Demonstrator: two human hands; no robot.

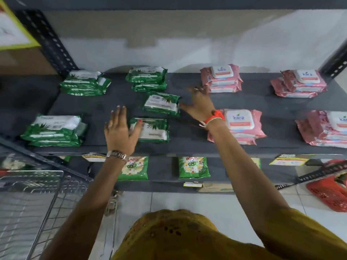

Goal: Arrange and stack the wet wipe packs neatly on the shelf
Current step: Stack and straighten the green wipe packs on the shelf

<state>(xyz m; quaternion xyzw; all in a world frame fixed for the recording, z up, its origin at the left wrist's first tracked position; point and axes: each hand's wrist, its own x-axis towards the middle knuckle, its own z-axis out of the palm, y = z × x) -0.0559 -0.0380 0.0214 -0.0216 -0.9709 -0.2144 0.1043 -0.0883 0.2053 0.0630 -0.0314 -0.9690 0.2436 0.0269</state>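
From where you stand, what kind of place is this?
Probably a small shop or stockroom: a metal shelf stocked with green wet wipe packs and pink ones, price labels on its edge, a wire basket.

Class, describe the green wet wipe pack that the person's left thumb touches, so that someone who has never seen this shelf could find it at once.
Start at the dark shelf with green packs on its left half and pink ones on its right. Near the front edge, about mid-shelf, lies the green pack, under the left hand. Unlike the green stack at front left, it lies single, white label up.
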